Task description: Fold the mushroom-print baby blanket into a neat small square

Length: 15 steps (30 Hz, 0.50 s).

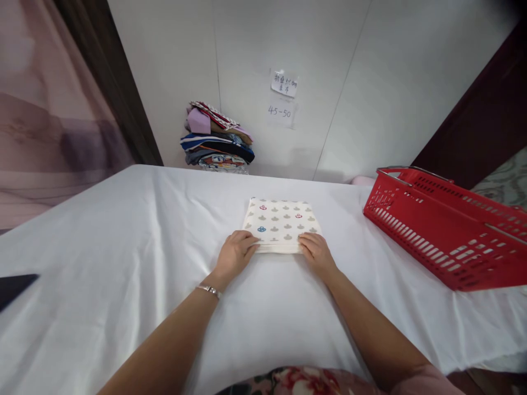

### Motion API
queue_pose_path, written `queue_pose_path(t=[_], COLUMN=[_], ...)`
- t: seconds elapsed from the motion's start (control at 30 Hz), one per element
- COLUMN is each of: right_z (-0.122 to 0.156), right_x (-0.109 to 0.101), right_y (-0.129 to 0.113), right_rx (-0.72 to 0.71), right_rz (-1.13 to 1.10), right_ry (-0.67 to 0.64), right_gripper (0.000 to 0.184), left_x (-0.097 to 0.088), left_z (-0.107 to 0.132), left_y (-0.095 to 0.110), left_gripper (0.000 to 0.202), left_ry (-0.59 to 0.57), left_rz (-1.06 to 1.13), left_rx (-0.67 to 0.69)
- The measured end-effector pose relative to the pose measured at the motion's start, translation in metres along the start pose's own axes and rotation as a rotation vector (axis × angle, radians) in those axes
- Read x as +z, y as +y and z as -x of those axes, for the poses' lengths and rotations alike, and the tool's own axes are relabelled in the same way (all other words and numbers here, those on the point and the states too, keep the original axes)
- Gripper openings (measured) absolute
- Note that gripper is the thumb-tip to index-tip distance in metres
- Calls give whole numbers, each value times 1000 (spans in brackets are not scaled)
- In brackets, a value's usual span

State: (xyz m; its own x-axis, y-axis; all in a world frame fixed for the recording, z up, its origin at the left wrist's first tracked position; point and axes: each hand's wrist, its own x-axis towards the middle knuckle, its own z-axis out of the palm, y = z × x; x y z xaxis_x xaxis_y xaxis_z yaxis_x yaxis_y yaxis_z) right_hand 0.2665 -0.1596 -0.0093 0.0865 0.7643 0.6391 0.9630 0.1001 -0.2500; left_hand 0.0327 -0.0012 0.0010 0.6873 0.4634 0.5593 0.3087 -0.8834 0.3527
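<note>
A folded cream cloth (280, 219) with grey, red and blue motifs lies flat on the white-covered table in front of me. My left hand (236, 251) is closed on its near left corner, thumb and fingers pinching the edge. At the near right corner, my right hand (316, 252) pinches the same edge in a similar way. Between the hands, the stacked layers of the fold show along the near side. A silver bracelet (209, 291) is on my left wrist.
To the right stands a red plastic basket (436, 236) with metal handles. A pile of folded fabrics (218, 137) rises by the wall beyond the table's far edge. Paper notes (284, 85) are stuck on the wall. A dark flat object (16, 288) lies at the left edge.
</note>
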Motion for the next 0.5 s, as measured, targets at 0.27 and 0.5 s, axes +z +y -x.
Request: queue_pose_path(t=[0.27, 0.5], right_z=[-1, -3], right_x=[3, 2], right_y=[-1, -5], right_rx=[-4, -4], right_rz=[-13, -47], right_ry=[-18, 12], right_gripper=[21, 23], left_x=[1, -1], left_z=[-2, -4], left_y=[1, 3], left_gripper=[21, 22], left_ry=[-29, 8], left_rz=[8, 36], left_rx=[-11, 13])
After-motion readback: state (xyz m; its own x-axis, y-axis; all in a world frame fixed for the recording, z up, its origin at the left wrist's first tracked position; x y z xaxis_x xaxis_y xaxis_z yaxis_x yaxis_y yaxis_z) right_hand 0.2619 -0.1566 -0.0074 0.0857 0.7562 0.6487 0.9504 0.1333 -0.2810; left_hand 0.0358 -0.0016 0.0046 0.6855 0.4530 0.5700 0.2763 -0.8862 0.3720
